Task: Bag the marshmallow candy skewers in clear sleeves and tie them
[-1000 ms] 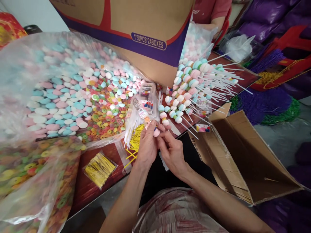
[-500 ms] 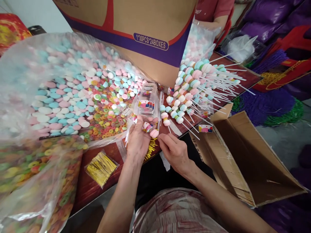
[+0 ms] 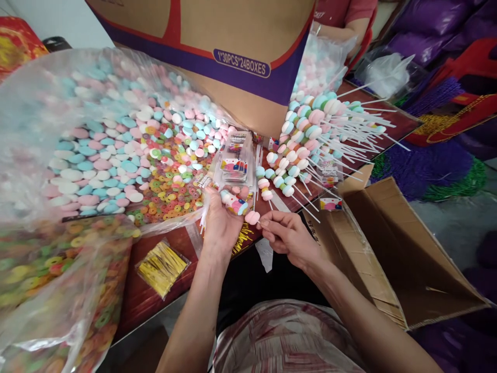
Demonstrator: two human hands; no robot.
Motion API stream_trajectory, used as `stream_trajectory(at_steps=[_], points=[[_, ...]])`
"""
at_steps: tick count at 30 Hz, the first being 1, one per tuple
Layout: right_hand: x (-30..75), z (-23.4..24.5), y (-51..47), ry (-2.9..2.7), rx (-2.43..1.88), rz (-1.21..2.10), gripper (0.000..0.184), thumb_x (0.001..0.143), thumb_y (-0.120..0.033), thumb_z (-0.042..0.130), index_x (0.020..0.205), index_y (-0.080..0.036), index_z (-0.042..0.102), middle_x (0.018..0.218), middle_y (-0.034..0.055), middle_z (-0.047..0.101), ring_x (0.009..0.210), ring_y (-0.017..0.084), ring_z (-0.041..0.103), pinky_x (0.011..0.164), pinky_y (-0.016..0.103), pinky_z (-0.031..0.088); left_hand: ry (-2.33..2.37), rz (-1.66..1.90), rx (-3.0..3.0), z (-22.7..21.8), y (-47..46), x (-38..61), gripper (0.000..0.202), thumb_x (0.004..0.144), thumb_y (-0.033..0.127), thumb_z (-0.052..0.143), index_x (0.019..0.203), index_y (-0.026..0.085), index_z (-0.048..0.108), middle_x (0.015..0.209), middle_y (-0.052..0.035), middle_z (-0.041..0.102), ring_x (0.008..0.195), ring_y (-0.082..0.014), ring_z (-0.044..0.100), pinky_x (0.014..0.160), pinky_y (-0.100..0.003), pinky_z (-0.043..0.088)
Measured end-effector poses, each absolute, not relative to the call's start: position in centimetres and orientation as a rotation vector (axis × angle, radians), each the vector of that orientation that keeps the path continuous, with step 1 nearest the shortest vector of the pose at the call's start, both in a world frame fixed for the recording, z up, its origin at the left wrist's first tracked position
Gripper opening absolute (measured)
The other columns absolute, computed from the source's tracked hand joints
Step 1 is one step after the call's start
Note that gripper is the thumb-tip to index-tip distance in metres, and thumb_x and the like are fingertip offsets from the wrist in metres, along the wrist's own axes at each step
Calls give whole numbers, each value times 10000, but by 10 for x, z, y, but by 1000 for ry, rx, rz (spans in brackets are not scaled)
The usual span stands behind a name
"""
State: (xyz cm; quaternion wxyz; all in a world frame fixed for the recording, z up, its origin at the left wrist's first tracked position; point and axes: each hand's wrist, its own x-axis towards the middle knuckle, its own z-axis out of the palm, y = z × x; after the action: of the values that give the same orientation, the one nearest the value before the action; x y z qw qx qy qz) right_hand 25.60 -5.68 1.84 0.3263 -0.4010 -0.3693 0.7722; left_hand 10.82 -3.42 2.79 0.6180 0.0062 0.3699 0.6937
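My left hand (image 3: 221,223) is closed around a candy skewer in a clear printed wrapper (image 3: 232,201), held over the table's near edge. My right hand (image 3: 289,238) pinches the skewer's white stick just below a pink marshmallow (image 3: 252,217) at its lower end. A stack of empty printed wrappers (image 3: 235,160) lies just beyond my left hand. A heap of finished marshmallow skewers (image 3: 306,140) lies to the right of it, sticks pointing right.
A big clear bag of pastel marshmallows and coloured ring candies (image 3: 116,150) fills the left. A packet of yellow twist ties (image 3: 160,267) lies near the edge. A large carton (image 3: 217,57) stands behind; an open cardboard box (image 3: 392,248) is at right. Another person (image 3: 341,20) sits opposite.
Both hands dropped slightly toward me. The wrapped skewer tilted from upright to lying across my left fingers, and my right hand slid right along the stick.
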Motion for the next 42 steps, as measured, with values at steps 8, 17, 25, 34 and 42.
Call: stream_trajectory(at_steps=[8, 17, 25, 34, 42], points=[[240, 21, -58, -1244, -1178, 1593, 252, 855, -364, 614, 700, -169, 577, 540, -61, 437, 452, 60, 310, 421, 199, 255, 935, 1551, 232, 21, -42, 125, 330, 842, 493, 674, 787, 173, 618, 713, 6, 641, 697, -118, 673, 770, -253, 553], [237, 15, -67, -1808, -1199, 840, 223, 964, -217, 470, 877, -188, 672, 757, 26, 663, 675, 137, 592, 674, 245, 462, 882, 1489, 235, 22, -44, 122, 264, 828, 398, 725, 764, 157, 637, 695, -3, 640, 721, -136, 686, 764, -264, 561], [226, 10, -61, -1814, -1171, 745, 244, 978, -206, 450, 890, -176, 676, 806, 55, 697, 698, 149, 627, 693, 252, 489, 895, 1460, 287, 22, -49, 129, 226, 754, 330, 793, 769, 143, 667, 749, -23, 691, 858, -187, 712, 850, -300, 544], [236, 21, -62, -1786, -1299, 916, 226, 956, -347, 552, 1077, -208, 684, 893, 40, 739, 726, 166, 659, 676, 258, 494, 806, 1430, 319, 18, -45, 125, 209, 813, 363, 731, 822, 161, 676, 820, -37, 716, 912, -204, 715, 887, -339, 546], [237, 23, -55, -1771, -1332, 952, 228, 963, -301, 509, 1025, -233, 718, 821, 22, 708, 693, 169, 612, 660, 268, 467, 748, 1425, 293, 19, -50, 129, 166, 838, 321, 694, 871, 161, 669, 832, -56, 733, 1006, -226, 697, 950, -354, 515]])
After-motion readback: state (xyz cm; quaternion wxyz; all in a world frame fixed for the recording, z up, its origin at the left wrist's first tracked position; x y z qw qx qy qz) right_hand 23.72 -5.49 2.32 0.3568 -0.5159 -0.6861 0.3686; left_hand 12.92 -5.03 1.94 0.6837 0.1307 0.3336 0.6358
